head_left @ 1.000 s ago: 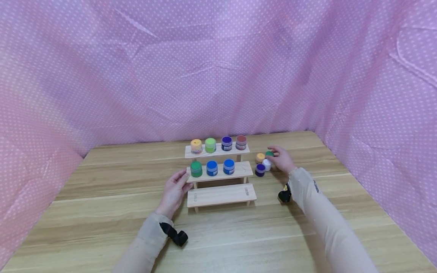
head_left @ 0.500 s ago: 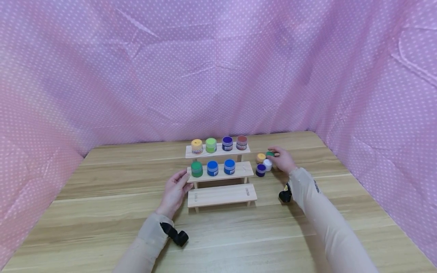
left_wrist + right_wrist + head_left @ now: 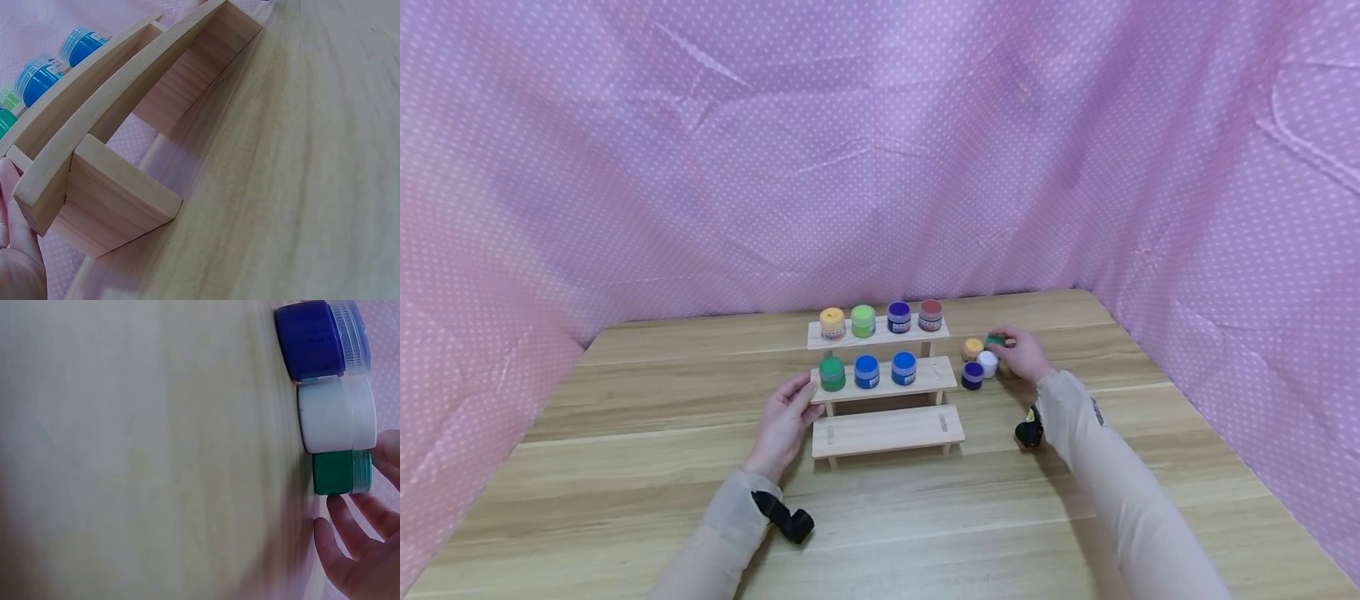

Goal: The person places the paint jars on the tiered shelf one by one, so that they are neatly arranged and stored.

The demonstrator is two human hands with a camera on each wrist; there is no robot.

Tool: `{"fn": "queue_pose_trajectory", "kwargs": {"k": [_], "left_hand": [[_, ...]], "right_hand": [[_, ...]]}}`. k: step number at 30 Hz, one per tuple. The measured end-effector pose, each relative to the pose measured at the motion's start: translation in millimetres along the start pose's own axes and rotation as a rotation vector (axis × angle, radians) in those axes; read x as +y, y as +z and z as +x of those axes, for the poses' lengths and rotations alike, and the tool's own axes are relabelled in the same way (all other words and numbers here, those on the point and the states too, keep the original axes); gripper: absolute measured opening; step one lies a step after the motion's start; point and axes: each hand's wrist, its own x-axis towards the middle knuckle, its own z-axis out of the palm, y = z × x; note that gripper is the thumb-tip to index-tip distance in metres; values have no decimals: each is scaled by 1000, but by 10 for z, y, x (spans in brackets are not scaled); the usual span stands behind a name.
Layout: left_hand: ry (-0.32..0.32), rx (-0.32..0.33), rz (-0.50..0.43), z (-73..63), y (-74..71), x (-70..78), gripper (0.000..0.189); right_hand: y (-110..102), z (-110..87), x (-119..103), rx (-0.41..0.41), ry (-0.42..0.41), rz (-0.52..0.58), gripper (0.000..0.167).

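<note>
My left hand (image 3: pixel 780 425) holds the left end of a three-step wooden rack (image 3: pixel 880 432), thumb at the corner of its middle shelf; in the left wrist view only part of the hand (image 3: pixel 22 250) shows beside the shelf ends. To the right of the rack, my right hand (image 3: pixel 1021 353) pinches a small green paint jar (image 3: pixel 996 341) between thumb and fingers. The right wrist view shows the green jar (image 3: pixel 333 472) upright on the table, close against a white jar (image 3: pixel 328 415), with a dark blue jar (image 3: pixel 312 340) beyond. A yellow-orange jar (image 3: pixel 972 348) stands just left of the green one.
On the top shelf stand yellow-orange (image 3: pixel 832 323), light green (image 3: pixel 862 321), dark blue (image 3: pixel 898 317) and red-brown (image 3: pixel 930 316) jars. The middle shelf carries a green jar (image 3: pixel 832 373) and two blue jars (image 3: pixel 867 372). A pink dotted curtain (image 3: pixel 880 167) hangs behind the table.
The right fingers have drawn in around the green jar, and it has shifted slightly to the right, away from the yellow-orange jar. The left hand keeps its place on the rack.
</note>
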Motion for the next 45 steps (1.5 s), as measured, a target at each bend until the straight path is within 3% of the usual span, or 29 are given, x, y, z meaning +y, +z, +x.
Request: {"fn": "queue_pose_trajectory", "kwargs": {"k": [28, 45], "left_hand": [[-23, 12, -6, -25, -14, 1, 36], [-7, 4, 11, -5, 4, 4, 36]], "right_hand": [[-119, -258, 80, -2, -138, -43, 34], [-187, -447, 87, -35, -150, -67, 36]]}}
